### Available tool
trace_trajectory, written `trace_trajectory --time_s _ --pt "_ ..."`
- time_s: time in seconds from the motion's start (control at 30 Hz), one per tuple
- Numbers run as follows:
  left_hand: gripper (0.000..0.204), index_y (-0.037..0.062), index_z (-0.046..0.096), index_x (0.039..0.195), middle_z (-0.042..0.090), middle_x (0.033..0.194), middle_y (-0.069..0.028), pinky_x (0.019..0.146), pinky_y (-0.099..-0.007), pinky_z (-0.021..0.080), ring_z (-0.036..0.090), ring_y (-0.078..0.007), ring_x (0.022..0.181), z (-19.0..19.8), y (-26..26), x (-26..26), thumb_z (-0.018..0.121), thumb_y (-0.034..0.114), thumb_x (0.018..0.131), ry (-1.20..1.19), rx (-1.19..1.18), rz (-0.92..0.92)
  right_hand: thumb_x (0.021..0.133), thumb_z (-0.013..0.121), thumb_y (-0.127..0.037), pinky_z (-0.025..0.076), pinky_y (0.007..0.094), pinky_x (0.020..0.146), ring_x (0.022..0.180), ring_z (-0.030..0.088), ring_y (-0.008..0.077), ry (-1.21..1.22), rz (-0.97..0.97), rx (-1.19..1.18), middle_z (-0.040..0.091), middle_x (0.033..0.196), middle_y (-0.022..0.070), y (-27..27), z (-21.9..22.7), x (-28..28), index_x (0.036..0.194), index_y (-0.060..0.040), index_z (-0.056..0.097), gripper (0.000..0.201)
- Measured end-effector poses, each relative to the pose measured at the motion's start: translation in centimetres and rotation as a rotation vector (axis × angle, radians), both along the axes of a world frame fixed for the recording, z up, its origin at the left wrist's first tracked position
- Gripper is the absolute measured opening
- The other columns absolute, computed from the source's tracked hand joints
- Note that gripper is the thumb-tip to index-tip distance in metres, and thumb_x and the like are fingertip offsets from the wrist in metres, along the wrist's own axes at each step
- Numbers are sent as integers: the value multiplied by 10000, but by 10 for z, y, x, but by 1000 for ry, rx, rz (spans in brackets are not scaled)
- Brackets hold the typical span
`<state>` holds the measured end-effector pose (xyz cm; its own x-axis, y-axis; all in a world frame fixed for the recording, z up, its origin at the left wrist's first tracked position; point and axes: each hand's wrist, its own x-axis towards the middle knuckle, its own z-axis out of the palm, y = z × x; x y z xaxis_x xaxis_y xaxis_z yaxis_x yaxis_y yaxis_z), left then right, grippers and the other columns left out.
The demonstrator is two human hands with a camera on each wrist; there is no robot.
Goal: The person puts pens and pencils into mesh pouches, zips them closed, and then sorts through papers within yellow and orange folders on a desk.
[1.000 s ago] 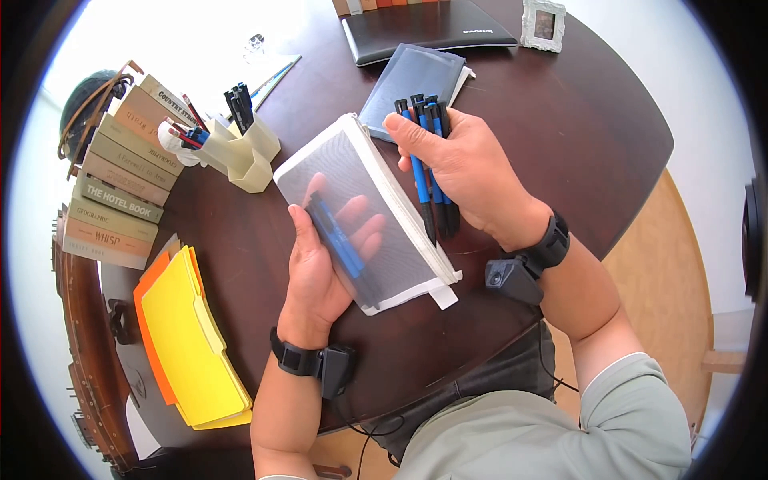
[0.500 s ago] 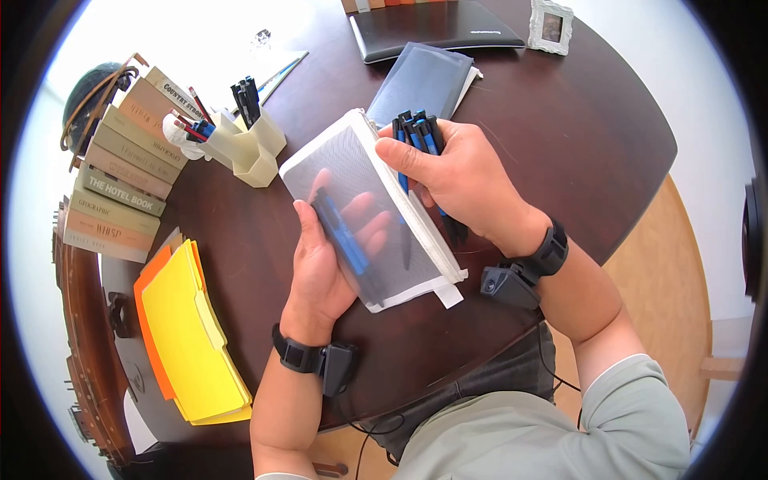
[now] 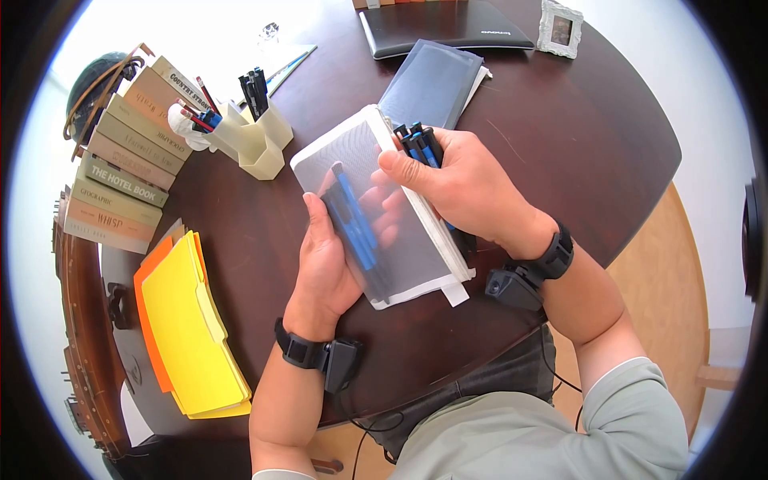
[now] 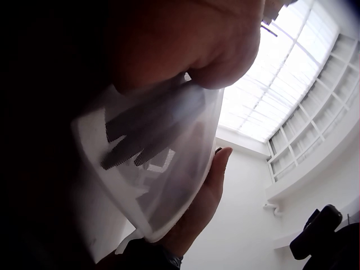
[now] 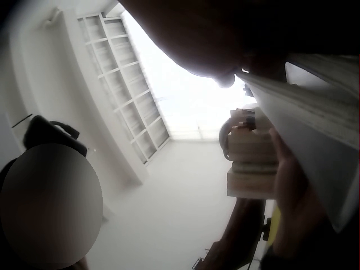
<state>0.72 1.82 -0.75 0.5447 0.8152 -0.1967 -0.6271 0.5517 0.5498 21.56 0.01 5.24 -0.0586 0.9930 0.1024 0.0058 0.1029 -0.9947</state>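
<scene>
A translucent white mesh pouch (image 3: 320, 172) with a white zipper edge is held up over the desk. The left hand (image 3: 324, 268) grips it from below left, thumb in front and fingers behind the mesh. Blue and black pens (image 3: 360, 232) show through it. At the pouch's zipper side the right hand (image 3: 472, 184) holds several blue-black pens (image 3: 422, 146), its thumb over the pouch's edge; their lower parts are partly hidden. In the left wrist view, dark pen shapes (image 4: 152, 129) show inside the pouch. The right wrist view shows the pouch (image 5: 320, 152) at the right.
A cream pen holder (image 3: 260, 152) with pens and pencils stands at the left beside a row of books (image 3: 120, 180). Yellow folders (image 3: 188, 320) lie at the left edge. A blue-grey pouch (image 3: 432, 80), a black laptop (image 3: 448, 32) and a white picture frame (image 3: 559, 30) are at the back.
The right hand has lowered its pens against the pouch's zipper side, and its thumb now overlaps the pouch. The pens seen through the mesh have shifted slightly. The head view has moved a little.
</scene>
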Motion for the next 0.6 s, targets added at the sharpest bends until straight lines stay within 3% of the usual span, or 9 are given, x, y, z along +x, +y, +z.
trace_trajectory --time_s 0.13,0.33,0.37,0.47,0.6 --pt "645 259 263 1623 555 1406 -155 966 -444 586 633 -336 1208 -1 -1 0 243 610 1082 -9 6 21 1007 708 -383 544 265 606 730 695 117 83 20 -127 725 881 69 -7 19 -1 1035 26 670 412" --pt "619 288 284 1613 550 1412 -149 956 -448 589 632 -345 1196 -2 0 -2 250 610 1086 116 -8 82 1014 701 -381 542 249 604 716 661 123 399 -242 -220 668 965 48 5 13 13 1128 15 647 415" --pt "619 288 287 1612 549 1415 -147 956 -449 589 632 -345 1195 -1 -1 -1 248 611 1086 132 5 86 1005 692 -457 491 218 534 677 604 77 456 -301 -197 592 858 -2 6 13 10 1200 -30 636 473" --pt "619 287 291 1612 546 1421 -140 956 -450 586 630 -345 1196 3 -3 0 244 612 1086 173 35 99 995 699 -475 486 213 533 662 597 75 564 -342 -190 546 839 -18 11 14 19 1206 -42 638 485" --pt "621 291 289 1617 546 1426 -137 956 -447 583 626 -344 1207 5 -5 1 239 612 1087 213 42 115 1011 711 -338 590 265 749 829 603 129 781 -281 -121 603 980 52 18 4 33 1167 -10 634 371"
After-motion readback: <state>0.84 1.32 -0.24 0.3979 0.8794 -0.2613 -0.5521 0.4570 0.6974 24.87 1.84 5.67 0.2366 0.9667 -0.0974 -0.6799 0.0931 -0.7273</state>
